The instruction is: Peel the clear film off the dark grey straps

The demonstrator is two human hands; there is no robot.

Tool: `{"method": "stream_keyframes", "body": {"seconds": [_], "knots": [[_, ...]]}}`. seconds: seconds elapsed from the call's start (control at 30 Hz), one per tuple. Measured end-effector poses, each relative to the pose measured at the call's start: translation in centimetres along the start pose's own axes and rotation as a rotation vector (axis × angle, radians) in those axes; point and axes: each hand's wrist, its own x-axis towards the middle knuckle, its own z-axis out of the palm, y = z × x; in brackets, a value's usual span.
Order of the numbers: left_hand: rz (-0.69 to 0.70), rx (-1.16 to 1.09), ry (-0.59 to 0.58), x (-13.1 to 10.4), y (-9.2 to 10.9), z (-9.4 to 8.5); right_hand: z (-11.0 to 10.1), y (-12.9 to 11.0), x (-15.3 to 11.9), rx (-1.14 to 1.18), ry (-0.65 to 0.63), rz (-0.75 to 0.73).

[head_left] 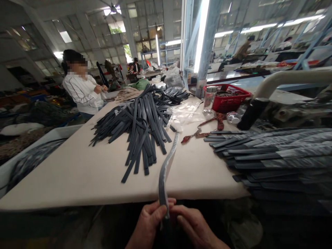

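A long dark strap [163, 180], partly covered in clear plastic, runs from my hands over the table's front edge and curves away across the tabletop. My left hand [151, 219] is closed on its near part, with the thumb pressed on top. From the other side, my right hand [193, 223] grips the same strap at its edge with bent fingers; the fingertips are partly hidden. Beyond the strap's far end lie clear plastic sleeves [185, 116]. A large heap of bare dark straps [141, 128] spreads over the table to the left of it.
Plastic-covered straps [280, 150] are stacked at the right. Behind them stand a machine arm [280, 81], a red basket [232, 100] and a glass jar [209, 100]. A co-worker in white [83, 90] stands at the table's left side, near a white bin [55, 138].
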Motion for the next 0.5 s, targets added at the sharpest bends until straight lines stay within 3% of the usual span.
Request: {"method": "stream_keyframes", "body": {"seconds": [0.13, 0.2, 0.37, 0.5], "knots": [[0.009, -0.302, -0.007, 1.0, 2.3, 1.4, -1.8, -0.8, -0.2, -0.418, 0.355, -0.201], [-0.022, -0.374, -0.037, 1.5, 3.0, 2.1, -2.4, -1.4, 0.0, -0.587, 0.361, -0.278], [-0.113, -0.515, -0.075, 1.9, 3.5, 3.8, -3.0, -3.6, 1.2, -0.921, 0.246, -0.715], [-0.088, -0.475, -0.177, 1.5, 2.8, 5.1, -3.8, -4.2, 1.9, -0.909, 0.228, -0.741]]}}
